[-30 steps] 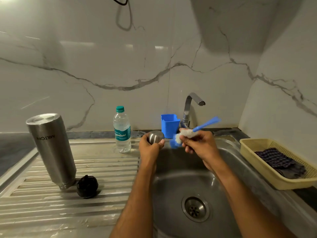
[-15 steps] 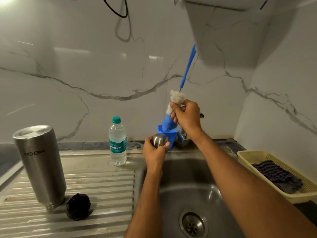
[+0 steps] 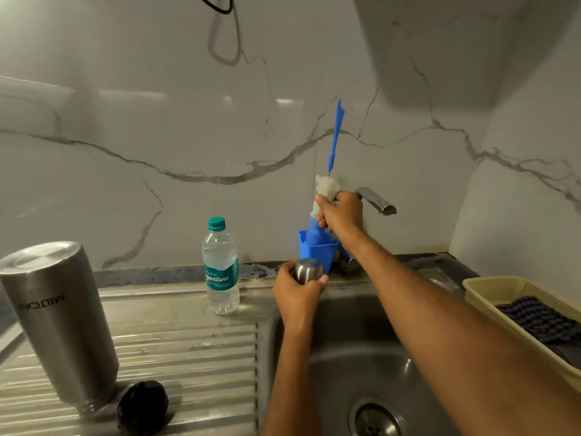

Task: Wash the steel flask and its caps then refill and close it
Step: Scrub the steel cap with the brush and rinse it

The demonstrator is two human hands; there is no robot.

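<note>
The steel flask (image 3: 59,319) stands upside down on the ribbed drainboard at the left. A black inner cap (image 3: 143,405) lies beside its mouth. My left hand (image 3: 297,294) grips the steel outer cap (image 3: 309,270) over the sink's back left corner. My right hand (image 3: 341,215) holds the blue bottle brush (image 3: 335,136) by its white bristle part, handle pointing up, with the blue tip down in the blue holder cup (image 3: 320,251).
A clear water bottle (image 3: 221,267) with a green cap stands behind the drainboard. The tap spout (image 3: 377,201) juts right above the steel sink (image 3: 352,366). A yellow basket (image 3: 490,297) holding a dark cloth sits at the right.
My right hand swung the brush from level over the sink to upright, then lowered its tip into the blue cup. My left hand kept hold of the steel cap.
</note>
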